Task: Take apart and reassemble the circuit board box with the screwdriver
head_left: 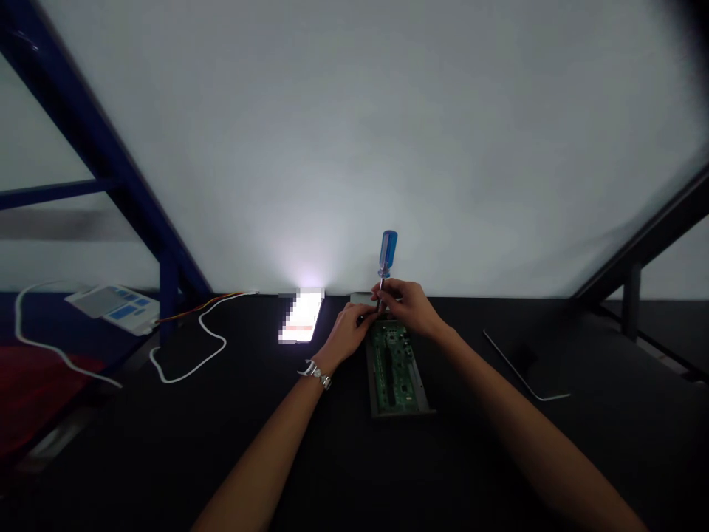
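A green circuit board (403,373) in a metal frame lies lengthwise on the black table. At its far end stands a screwdriver (388,251) with a blue handle, nearly upright and tip down. The fingers of my right hand (413,307) are closed around its shaft, below the handle. My left hand (346,332), with a metal watch at the wrist, rests by the board's far left corner. Its fingertips are pressed together near the screwdriver's tip. What they pinch, if anything, is hidden, and so is the tip.
A lit phone (302,318) lies left of the board, close to the wall. Farther left are a white cable (216,355) and a printed card (119,309). A bent thin rod (518,375) lies to the right. Blue frame bars (133,177) slant at the left.
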The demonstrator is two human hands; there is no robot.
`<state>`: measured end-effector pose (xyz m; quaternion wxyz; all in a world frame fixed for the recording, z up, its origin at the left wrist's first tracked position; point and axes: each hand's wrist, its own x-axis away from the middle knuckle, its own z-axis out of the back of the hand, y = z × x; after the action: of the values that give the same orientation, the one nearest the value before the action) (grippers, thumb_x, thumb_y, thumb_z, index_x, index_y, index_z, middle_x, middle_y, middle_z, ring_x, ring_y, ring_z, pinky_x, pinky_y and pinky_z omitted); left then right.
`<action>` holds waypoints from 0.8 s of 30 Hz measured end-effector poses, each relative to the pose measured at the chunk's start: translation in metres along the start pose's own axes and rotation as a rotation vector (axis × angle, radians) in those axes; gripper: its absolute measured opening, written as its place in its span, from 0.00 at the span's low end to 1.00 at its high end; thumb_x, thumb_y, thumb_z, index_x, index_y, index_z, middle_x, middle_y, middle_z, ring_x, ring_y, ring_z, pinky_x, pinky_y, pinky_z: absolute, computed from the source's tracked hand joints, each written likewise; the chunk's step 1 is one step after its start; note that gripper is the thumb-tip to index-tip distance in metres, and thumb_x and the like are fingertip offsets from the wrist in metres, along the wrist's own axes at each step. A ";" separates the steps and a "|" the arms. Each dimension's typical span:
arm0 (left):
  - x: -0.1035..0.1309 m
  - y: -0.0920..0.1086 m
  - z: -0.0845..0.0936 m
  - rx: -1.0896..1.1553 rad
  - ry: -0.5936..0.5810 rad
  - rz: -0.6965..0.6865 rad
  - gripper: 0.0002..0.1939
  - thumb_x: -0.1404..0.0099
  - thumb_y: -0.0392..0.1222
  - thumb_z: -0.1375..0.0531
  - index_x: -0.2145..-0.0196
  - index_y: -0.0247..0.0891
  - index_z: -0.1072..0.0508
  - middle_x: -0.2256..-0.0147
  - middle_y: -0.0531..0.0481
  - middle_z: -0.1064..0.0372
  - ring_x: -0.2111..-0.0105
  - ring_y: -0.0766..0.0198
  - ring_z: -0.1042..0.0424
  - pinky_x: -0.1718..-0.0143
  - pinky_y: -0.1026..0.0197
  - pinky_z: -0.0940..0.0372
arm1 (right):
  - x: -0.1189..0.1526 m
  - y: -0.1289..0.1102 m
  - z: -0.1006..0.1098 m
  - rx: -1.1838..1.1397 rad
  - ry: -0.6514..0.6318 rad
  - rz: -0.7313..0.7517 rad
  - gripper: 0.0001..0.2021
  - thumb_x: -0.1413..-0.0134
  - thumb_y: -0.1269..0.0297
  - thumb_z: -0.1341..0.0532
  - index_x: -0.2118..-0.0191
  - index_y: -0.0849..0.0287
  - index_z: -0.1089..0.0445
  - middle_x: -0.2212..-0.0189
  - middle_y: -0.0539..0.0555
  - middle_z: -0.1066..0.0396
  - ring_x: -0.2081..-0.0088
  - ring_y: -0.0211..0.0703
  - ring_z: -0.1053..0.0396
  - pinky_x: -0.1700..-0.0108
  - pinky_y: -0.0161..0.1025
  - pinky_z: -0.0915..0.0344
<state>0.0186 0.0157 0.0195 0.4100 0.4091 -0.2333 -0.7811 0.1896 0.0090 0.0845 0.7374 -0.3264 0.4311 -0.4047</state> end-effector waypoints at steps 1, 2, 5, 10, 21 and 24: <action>0.000 0.001 0.000 -0.004 -0.001 0.010 0.11 0.32 0.43 0.42 0.57 0.41 0.22 0.66 0.48 0.27 0.63 0.58 0.31 0.61 0.58 0.36 | 0.000 0.000 0.001 -0.039 -0.028 -0.015 0.09 0.42 0.63 0.43 0.59 0.59 0.28 0.64 0.55 0.23 0.71 0.40 0.26 0.69 0.37 0.30; 0.000 0.001 0.000 -0.008 0.007 0.022 0.10 0.33 0.43 0.42 0.58 0.41 0.22 0.67 0.48 0.27 0.64 0.59 0.31 0.62 0.58 0.36 | -0.001 0.001 0.002 -0.070 -0.048 -0.033 0.11 0.42 0.62 0.42 0.57 0.60 0.29 0.63 0.56 0.23 0.70 0.40 0.26 0.70 0.37 0.30; -0.001 0.003 -0.003 0.001 0.071 0.058 0.08 0.35 0.44 0.39 0.62 0.40 0.21 0.68 0.49 0.28 0.65 0.59 0.31 0.64 0.59 0.36 | -0.002 0.005 0.000 -0.058 0.016 -0.086 0.15 0.46 0.58 0.38 0.54 0.60 0.29 0.62 0.57 0.24 0.70 0.41 0.26 0.73 0.36 0.30; -0.001 0.005 -0.007 0.001 0.132 0.106 0.06 0.38 0.44 0.36 0.67 0.39 0.22 0.70 0.49 0.29 0.66 0.59 0.31 0.64 0.58 0.37 | -0.002 0.010 -0.007 0.010 0.185 -0.116 0.14 0.50 0.52 0.34 0.71 0.59 0.31 0.78 0.52 0.27 0.77 0.41 0.29 0.75 0.36 0.33; 0.000 0.000 0.000 -0.007 -0.006 0.018 0.09 0.34 0.40 0.41 0.58 0.40 0.22 0.67 0.48 0.27 0.64 0.59 0.31 0.61 0.58 0.37 | -0.002 0.006 -0.005 0.117 0.037 0.030 0.10 0.40 0.63 0.43 0.58 0.60 0.28 0.67 0.54 0.24 0.71 0.40 0.27 0.68 0.37 0.31; -0.001 0.000 -0.002 -0.007 0.047 0.053 0.08 0.35 0.41 0.39 0.61 0.40 0.21 0.67 0.49 0.27 0.66 0.60 0.30 0.63 0.59 0.37 | -0.001 0.007 -0.007 0.165 0.054 0.060 0.12 0.41 0.64 0.43 0.53 0.58 0.28 0.66 0.54 0.24 0.69 0.41 0.27 0.66 0.37 0.31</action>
<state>0.0199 0.0164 0.0186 0.4371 0.4196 -0.2317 -0.7610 0.1853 0.0122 0.0764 0.7617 -0.2404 0.4257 -0.4251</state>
